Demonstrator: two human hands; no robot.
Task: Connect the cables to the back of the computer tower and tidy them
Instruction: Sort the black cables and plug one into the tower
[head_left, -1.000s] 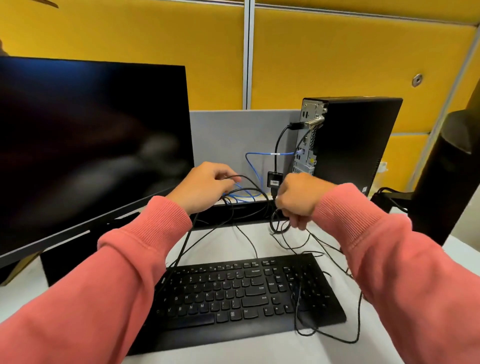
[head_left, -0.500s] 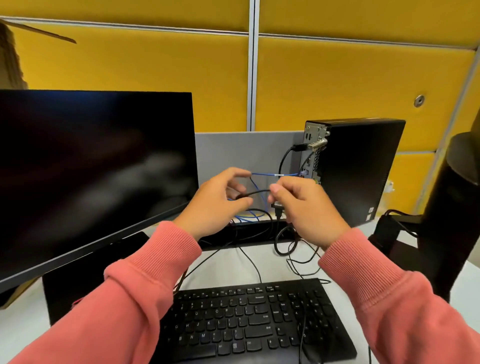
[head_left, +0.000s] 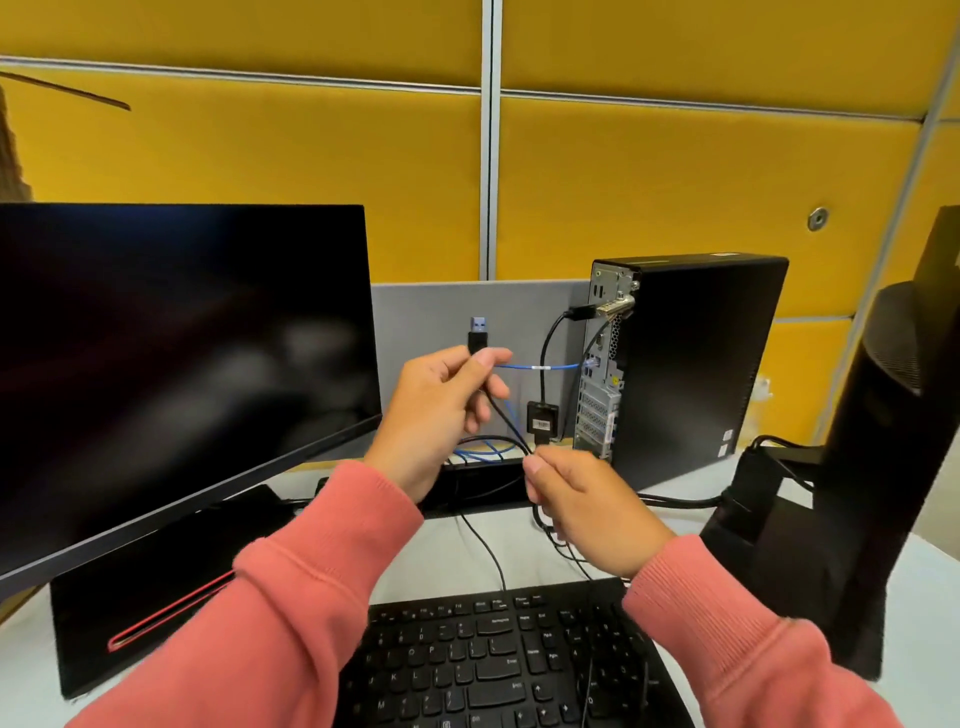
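A black computer tower (head_left: 696, 358) stands upright at the back right, its metal rear panel (head_left: 602, 384) turned left toward me. A blue cable (head_left: 540, 367) and a black cable with a small adapter box (head_left: 542, 417) are plugged into that panel. My left hand (head_left: 441, 415) holds a black USB cable just below its plug (head_left: 478, 332), which points up, left of the tower. My right hand (head_left: 587, 501) pinches the same black cable (head_left: 511, 428) lower down, above loose black cables on the desk.
A large dark monitor (head_left: 171, 353) fills the left side, its black base (head_left: 156, 587) on the white desk. A black keyboard (head_left: 498, 654) lies in front. A black monitor arm (head_left: 878, 467) stands at the right. Yellow partition panels and a low grey divider (head_left: 467, 312) sit behind.
My left hand has lifted the USB plug clear of the tangle so it points up. My right hand slid down along the cable. The view tilted upward.
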